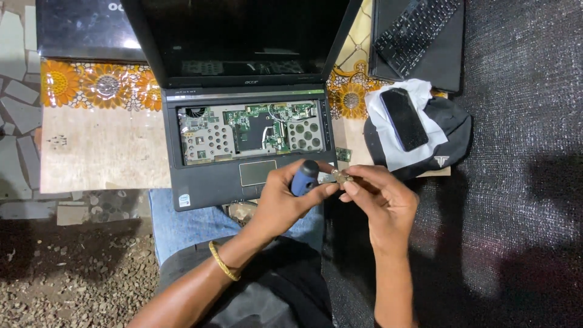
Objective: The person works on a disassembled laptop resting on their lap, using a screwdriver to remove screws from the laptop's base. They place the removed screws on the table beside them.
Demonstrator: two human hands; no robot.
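Here, a screwdriver point(305, 177) is gripped just below the opened laptop point(243, 130).
Left hand point(280, 203) fingers are clamped on its stiff blue handle; a small, light metal part point(341, 177), easily dropped, is pinched by right hand point(379, 200) fingers.

Opened laptop point(243, 115) centre on surface point(103, 152) — phone point(404, 118) on cap point(446, 136) to its right, keyboard point(416, 30) behind those; both hands in front of laptop.
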